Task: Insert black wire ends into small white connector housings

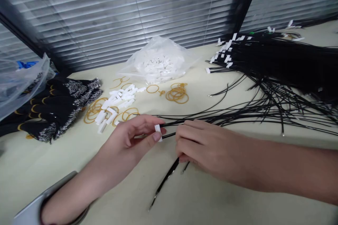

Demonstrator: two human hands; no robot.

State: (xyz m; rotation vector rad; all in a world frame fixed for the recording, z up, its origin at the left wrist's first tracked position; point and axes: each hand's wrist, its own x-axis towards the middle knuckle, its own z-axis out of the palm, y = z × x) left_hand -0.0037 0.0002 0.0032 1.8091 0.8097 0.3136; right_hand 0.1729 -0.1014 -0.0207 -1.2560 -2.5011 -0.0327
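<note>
White connector housing (pixel 158 132) sits above the pale tabletop (pixel 121 197), pinched between the thumb and fingers of the left hand (pixel 138 135), with black wires (pixel 169 124) running from it toward the right hand (pixel 203 144). That hand's fingers are curled closely together around wires, though the exact contact is hidden. For good work here, the housing is best kept steady and square to the wires, each wire guided straight, and the loose terminal ends (pixel 157 192) hanging below kept from snagging.

Black cables (pixel 285 59) block the right; near-side tabletop (pixel 206 204) leaves passing room.
</note>
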